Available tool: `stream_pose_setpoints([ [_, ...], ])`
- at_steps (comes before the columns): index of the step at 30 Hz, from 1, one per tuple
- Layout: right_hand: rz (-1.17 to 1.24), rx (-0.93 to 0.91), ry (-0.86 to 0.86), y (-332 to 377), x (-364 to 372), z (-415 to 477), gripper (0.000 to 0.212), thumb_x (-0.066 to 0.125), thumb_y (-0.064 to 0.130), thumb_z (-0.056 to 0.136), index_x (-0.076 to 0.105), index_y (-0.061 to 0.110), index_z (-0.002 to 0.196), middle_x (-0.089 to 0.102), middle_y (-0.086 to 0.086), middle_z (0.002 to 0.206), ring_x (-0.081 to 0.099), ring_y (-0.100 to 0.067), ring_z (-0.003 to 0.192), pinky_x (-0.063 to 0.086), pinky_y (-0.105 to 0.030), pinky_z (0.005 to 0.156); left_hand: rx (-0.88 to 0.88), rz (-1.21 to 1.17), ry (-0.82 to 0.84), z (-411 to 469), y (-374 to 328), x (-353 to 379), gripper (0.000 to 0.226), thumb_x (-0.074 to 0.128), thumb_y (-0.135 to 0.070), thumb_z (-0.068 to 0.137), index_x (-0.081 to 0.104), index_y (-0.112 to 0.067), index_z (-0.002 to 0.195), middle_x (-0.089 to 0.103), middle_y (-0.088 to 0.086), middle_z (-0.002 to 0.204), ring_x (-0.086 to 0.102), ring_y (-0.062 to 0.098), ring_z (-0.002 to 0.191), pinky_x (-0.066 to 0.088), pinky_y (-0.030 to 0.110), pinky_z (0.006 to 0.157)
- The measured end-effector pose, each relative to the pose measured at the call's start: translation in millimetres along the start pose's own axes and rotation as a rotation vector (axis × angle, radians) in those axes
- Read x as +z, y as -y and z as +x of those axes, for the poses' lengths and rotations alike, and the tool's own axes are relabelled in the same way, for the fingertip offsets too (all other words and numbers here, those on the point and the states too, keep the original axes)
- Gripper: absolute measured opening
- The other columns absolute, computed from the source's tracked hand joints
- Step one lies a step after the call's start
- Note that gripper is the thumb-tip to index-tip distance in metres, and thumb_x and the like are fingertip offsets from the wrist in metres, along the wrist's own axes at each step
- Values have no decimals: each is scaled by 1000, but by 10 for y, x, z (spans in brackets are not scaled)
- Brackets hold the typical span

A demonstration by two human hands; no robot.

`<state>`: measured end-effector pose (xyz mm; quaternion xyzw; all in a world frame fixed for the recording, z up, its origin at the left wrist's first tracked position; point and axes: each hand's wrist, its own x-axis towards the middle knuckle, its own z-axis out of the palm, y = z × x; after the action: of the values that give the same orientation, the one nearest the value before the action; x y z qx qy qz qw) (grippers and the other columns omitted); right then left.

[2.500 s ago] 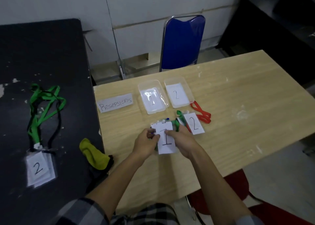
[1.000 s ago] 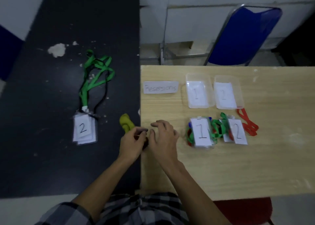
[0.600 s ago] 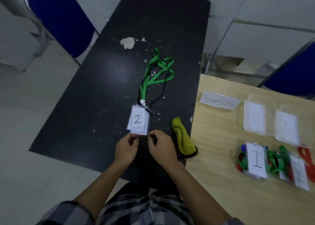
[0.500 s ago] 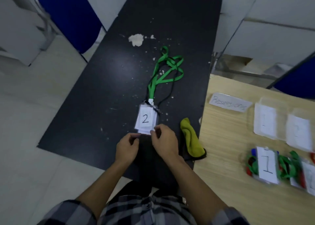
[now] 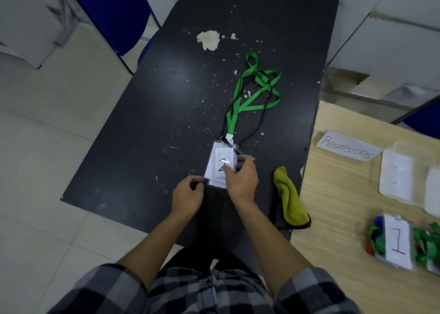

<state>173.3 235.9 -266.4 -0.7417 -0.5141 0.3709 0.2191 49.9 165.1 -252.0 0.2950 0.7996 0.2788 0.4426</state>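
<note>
Seen from above, a stack of clear ID badge holders (image 5: 220, 162), its top card marked with a handwritten "2", lies flat on a black table (image 5: 154, 123) scattered with pale chips and flecks. The person's left hand (image 5: 188, 195) sits at the stack's near left corner and pinches that corner between thumb and forefinger, the other fingers curled in. The right hand (image 5: 240, 179) is on the stack's right edge, fingers curled round that side and the thumb lying on the face of the card, partly covering the number. Both forearms reach in from plaid sleeves (image 5: 114, 290) below the stack. A green lanyard (image 5: 252, 92) is clipped to the stack's far end and runs away from it in loose, tangled loops; a thin black cord (image 5: 256, 128) curves off beside it. Just to the right of the stack a crumpled yellow cloth (image 5: 289, 199) lies at the black table's edge. Farther right of the stack is a pale wooden table (image 5: 333, 218) with a paper label reading "Resepsionis" (image 5: 347, 148), a clear plastic tray (image 5: 400, 173), and a bundle of badges topped by a card marked "1" (image 5: 398, 241). Well beyond the stack, to the upper left, stands a blue chair (image 5: 114, 11).
</note>
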Motion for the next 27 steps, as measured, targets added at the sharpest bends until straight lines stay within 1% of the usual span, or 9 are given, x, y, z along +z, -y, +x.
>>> stream_pose_setpoints([
  [4,354,47,85,3,-195,-46,17,74,15,88,65,17,104,67,2,91,64,-9,84,51,-15,71,-89,-84,-10,21,-40,9,22,56,-12,95,72,-26,99,68,-11,100,63,9,98,43,17,76],
  [7,620,154,210,-1,-362,-107,15,72,12,90,68,14,104,71,-6,98,68,-10,82,57,-23,70,-200,-263,27,-3,-150,63,16,57,-16,97,70,-24,103,70,-1,105,63,14,95,50,25,79],
  [10,694,153,210,-88,-576,-200,13,73,11,90,69,15,102,73,-8,99,70,-14,86,57,-27,72,-287,-516,155,-123,-422,184,18,52,-26,101,68,-19,107,75,3,101,69,17,92,54,30,75],
  [13,719,145,165,-211,-847,-277,13,73,9,89,68,14,100,73,-6,97,69,-14,86,56,-25,72,-249,-686,270,-259,-699,355,26,47,-28,104,70,-17,107,77,4,100,73,22,93,57,32,69],
  [15,699,160,122,-340,-1000,-268,10,72,11,90,69,15,98,74,-6,98,70,-18,91,59,-32,79,-175,-658,297,-345,-816,489,20,52,-21,103,70,-15,107,76,6,103,73,23,96,59,34,71],
  [17,606,137,4,-481,-1157,-242,4,66,17,95,69,18,97,73,-1,97,69,-17,94,58,-41,88,-127,-582,290,-419,-878,618,16,56,-14,101,69,-12,109,75,8,106,72,23,98,60,34,74],
  [21,74,-103,-266,-759,-1392,-131,31,61,31,96,61,17,124,63,-1,118,59,-18,107,50,-46,94,-95,-554,254,-515,-941,751,13,59,-12,99,69,-14,107,75,8,105,72,24,98,60,36,78],
  [24,-379,-91,22,-886,-1338,-83,73,67,51,86,40,20,146,49,-7,131,53,-29,116,49,-47,92,-60,-526,230,-570,-934,795,13,59,-13,99,70,-20,102,75,6,104,72,21,97,60,37,81],
  [27,-399,-198,125,-991,-1281,-92,59,67,37,89,43,22,141,51,-6,120,60,-29,102,51,-40,77,-39,-480,213,-618,-904,854,14,59,-15,99,70,-19,107,75,5,106,71,20,98,59,33,78],
])
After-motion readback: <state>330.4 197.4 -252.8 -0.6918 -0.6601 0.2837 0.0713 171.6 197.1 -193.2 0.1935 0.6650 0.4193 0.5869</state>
